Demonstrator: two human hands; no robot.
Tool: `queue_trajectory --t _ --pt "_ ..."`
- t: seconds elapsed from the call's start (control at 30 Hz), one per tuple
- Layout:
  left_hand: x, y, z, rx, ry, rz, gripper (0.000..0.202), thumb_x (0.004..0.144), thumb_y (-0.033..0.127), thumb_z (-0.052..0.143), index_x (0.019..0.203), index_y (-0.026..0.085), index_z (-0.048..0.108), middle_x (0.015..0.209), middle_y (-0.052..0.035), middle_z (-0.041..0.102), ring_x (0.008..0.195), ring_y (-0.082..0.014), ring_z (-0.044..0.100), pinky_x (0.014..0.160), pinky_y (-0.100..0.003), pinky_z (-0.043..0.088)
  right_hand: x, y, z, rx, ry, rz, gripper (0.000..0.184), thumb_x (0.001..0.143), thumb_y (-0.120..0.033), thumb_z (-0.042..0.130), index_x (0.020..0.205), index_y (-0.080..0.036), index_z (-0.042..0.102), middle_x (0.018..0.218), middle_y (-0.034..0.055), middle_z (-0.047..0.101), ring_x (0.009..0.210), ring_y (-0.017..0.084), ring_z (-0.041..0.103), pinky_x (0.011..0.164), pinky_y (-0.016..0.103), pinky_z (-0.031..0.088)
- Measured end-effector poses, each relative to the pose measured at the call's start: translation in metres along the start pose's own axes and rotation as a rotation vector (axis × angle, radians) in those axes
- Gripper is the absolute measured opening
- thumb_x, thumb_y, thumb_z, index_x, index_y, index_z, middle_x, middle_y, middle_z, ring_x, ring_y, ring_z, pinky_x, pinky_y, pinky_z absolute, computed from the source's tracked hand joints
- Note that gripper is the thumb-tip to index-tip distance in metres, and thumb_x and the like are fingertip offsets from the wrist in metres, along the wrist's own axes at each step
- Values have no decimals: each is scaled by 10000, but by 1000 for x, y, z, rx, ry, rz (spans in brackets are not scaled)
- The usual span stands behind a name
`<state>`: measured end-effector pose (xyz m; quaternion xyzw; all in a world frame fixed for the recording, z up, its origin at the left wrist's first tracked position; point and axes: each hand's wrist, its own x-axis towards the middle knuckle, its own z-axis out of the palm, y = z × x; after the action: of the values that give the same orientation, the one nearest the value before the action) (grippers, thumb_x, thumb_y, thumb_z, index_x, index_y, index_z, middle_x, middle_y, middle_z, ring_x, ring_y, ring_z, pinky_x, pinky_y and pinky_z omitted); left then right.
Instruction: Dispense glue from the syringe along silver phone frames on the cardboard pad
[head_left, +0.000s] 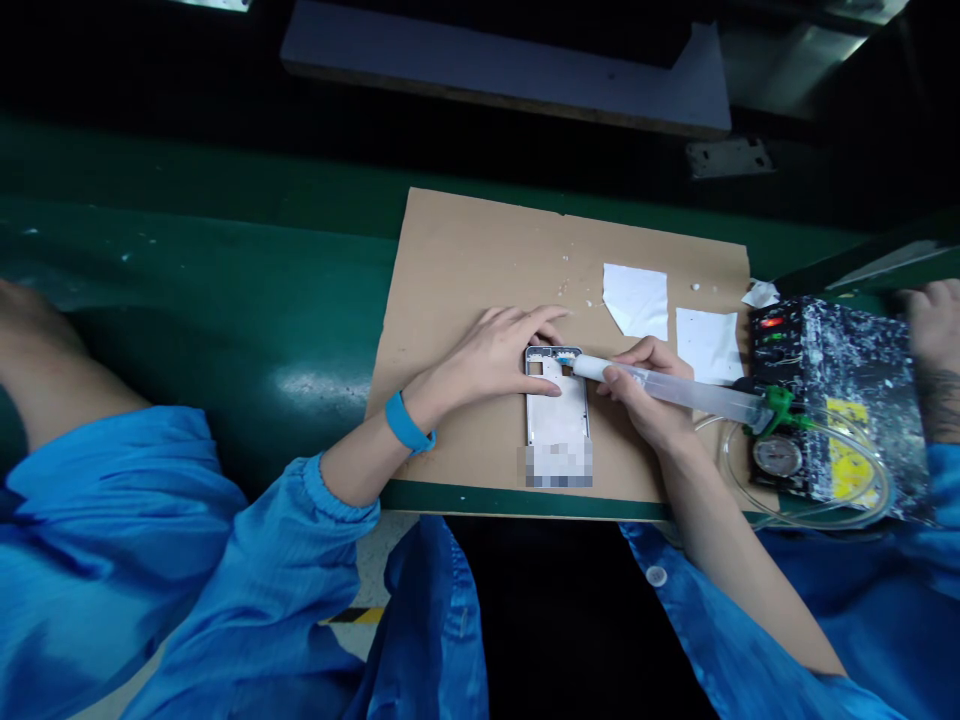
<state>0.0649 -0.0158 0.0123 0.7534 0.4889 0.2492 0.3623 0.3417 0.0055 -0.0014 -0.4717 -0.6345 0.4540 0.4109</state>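
Note:
A silver phone frame (pixel 556 410) lies on a brown cardboard sheet (pixel 465 300). My left hand (pixel 495 355) rests on the frame's upper left corner, fingers stretched flat, holding it down. My right hand (pixel 645 390) grips a clear glue syringe (pixel 675 390) like a pen. The syringe's white tip touches the frame's top edge. A blue band (pixel 407 424) circles my left wrist. Both arms wear blue sleeves.
Two white paper pieces (pixel 637 298) lie on the cardboard's far right. A speckled dispenser box (pixel 832 400) with a gauge and clear tubing (pixel 810 490) stands at right. Other people's arms show at the far left (pixel 45 370) and far right (pixel 934 330). The green belt (pixel 225 300) runs underneath.

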Motion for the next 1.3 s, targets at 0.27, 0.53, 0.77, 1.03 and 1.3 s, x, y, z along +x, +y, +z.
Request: queue_trajectory --t 0.27,0.53,0.77,1.03,1.3 --pt "1 -2 1 20 3 9 862 960 491 894 1722 313 534 1500 -43 824 1512 -334 661 1320 -494 353 1 2 0 -17 -5 2 579 829 -774 982 848 -291 662 666 7 792 531 213 720 531 329 591" --pt "1 -3 2 41 1 16 859 977 503 851 1749 344 510 1502 -44 816 1507 -344 662 1307 -519 365 -1 7 -1 -20 -53 3 508 884 -737 964 852 -322 673 722 57 828 617 258 783 563 372 615" --pt "1 -2 1 23 4 15 844 975 493 866 1728 312 530 1500 -50 819 1506 -339 662 1317 -509 355 0 2 1 -14 -17 12 613 835 -806 982 863 -286 658 686 18 806 555 219 757 549 334 618" --pt "0 -2 2 21 12 12 845 972 497 874 1726 310 540 1498 -50 822 1493 -347 671 1313 -514 362 -1 3 1 -5 -28 38 581 842 -772 990 875 -288 670 713 28 825 578 229 783 566 347 655" --pt "1 -2 2 19 4 10 854 966 490 881 1728 317 535 1504 -49 820 1515 -347 660 1313 -517 356 -1 -2 3 8 -19 44 619 807 -811 1002 872 -288 677 708 29 826 590 245 798 574 359 671"
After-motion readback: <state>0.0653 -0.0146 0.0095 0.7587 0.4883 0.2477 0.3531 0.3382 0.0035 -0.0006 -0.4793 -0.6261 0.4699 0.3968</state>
